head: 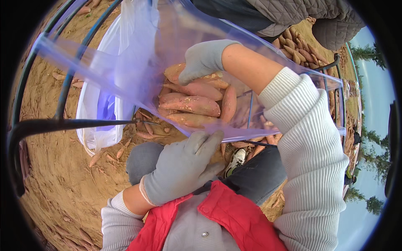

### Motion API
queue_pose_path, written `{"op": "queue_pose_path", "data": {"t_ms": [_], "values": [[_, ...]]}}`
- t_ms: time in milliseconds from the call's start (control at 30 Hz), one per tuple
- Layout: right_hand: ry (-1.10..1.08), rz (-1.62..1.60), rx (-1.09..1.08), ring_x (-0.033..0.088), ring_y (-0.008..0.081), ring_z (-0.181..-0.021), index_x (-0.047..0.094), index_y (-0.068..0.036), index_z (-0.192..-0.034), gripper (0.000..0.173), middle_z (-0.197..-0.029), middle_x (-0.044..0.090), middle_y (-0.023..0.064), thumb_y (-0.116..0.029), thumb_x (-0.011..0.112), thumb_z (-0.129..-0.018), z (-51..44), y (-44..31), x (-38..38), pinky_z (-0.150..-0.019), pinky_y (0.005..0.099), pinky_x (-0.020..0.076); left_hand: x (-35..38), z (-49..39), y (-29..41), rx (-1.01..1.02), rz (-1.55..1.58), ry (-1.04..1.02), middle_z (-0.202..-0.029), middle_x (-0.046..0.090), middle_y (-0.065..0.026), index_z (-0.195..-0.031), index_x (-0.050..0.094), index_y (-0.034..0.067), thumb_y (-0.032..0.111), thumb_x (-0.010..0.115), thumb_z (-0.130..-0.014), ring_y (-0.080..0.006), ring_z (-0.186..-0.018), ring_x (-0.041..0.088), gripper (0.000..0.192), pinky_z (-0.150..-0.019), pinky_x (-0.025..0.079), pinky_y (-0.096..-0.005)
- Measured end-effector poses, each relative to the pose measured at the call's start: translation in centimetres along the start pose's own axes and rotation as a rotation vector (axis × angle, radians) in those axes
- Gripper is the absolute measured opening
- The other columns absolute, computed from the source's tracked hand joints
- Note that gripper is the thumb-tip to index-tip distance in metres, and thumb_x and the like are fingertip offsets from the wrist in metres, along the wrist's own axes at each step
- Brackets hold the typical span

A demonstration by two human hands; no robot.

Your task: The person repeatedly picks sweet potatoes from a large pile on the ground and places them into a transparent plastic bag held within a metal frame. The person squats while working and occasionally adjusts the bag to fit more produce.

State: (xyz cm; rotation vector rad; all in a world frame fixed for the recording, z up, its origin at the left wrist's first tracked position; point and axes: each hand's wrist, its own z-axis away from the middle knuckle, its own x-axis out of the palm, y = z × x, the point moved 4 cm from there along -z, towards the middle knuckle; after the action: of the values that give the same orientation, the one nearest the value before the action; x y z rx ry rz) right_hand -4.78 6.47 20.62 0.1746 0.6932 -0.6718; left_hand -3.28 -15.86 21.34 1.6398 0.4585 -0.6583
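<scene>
A purple translucent plastic bag (pixel 138 91) is stretched open over a dark metal frame (pixel 91 124). Several sweet potatoes (pixel 191 105) lie inside it. My right hand (pixel 202 61), in a grey glove, is over the bag's opening above the sweet potatoes; its fingers point down, and whether they hold anything is hidden. At the near edge of the bag is my left hand (pixel 188 160), also gloved in grey, with its fingertips on the plastic rim; whether they pinch it cannot be told.
A white plastic-lined container (pixel 83 125) with purple film inside stands left of the bag. Sweet potatoes lie on the soil, with a larger pile (pixel 298 47) at upper right. Another person in a quilted jacket (pixel 290 11) is close beyond the frame. Metal bars curve along the left.
</scene>
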Motion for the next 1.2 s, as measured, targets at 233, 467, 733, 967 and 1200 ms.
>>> {"op": "queue_pose_path", "data": {"t_ms": [233,467,733,967,1200], "values": [[-0.151,-0.817,-0.21,0.064,0.0236,-0.092,0.063,-0.005,-0.116,0.047,-0.101,0.068,0.0101,-0.043,0.058,-0.088,-12.5,1.4,8.8,-0.085,0.0344,0.0483,-0.7,-1.8,-2.0,0.101,0.159,-0.11,-0.101,0.059,-0.0103,-0.125,0.062,0.007,0.026,0.081,-0.072,-0.0244,-0.078,0.065,0.06,-0.064,0.054,-0.0344],[-0.263,-1.669,-0.094,0.066,0.0153,-0.091,0.057,0.0,-0.11,0.035,-0.104,0.066,0.0106,-0.033,0.057,-0.096,-16.2,-3.7,16.8,-0.075,0.0288,0.0512,-0.1,-2.7,-3.3,0.222,0.229,-0.084,-0.098,0.055,-0.0042,-0.121,0.067,0.011,0.024,0.077,-0.073,-0.0189,-0.072,0.061,0.052,-0.059,0.051,-0.0312],[-0.341,-0.996,-0.113,0.069,0.0221,-0.095,0.068,0.001,-0.092,0.029,-0.107,0.068,0.0161,-0.027,0.067,-0.088,-18.1,-4.5,16.4,-0.078,0.0341,0.0557,-0.7,-2.3,-4.0,0.37,0.24,-0.121,-0.097,0.058,-0.0035,-0.12,0.067,0.009,0.022,0.072,-0.079,-0.016,-0.067,0.061,0.044,-0.054,0.048,-0.0304],[-0.077,-0.115,-0.11,0.064,0.0247,-0.118,0.075,-0.014,-0.11,0.034,-0.125,0.067,0.0118,-0.037,0.069,-0.086,-22.5,-4.5,18.2,-0.093,0.0383,0.052,-0.6,-2.6,-4.6,0.315,0.214,-0.129,-0.106,0.059,-0.0036,-0.12,0.066,0.01,0.022,0.071,-0.08,-0.0157,-0.071,0.062,0.042,-0.055,0.048,-0.0291],[-0.062,-0.124,-0.303,0.066,0.0293,-0.112,0.071,-0.008,-0.118,0.046,-0.122,0.068,0.0145,-0.042,0.066,-0.088,-19.9,-3.6,15.5,-0.095,0.0418,0.0504,0.2,-1.9,-3.1,0.264,0.066,-0.078,-0.105,0.057,-0.0029,-0.124,0.065,0.017,0.025,0.074,-0.078,-0.0162,-0.08,0.063,0.048,-0.056,0.05,-0.0322]]}}
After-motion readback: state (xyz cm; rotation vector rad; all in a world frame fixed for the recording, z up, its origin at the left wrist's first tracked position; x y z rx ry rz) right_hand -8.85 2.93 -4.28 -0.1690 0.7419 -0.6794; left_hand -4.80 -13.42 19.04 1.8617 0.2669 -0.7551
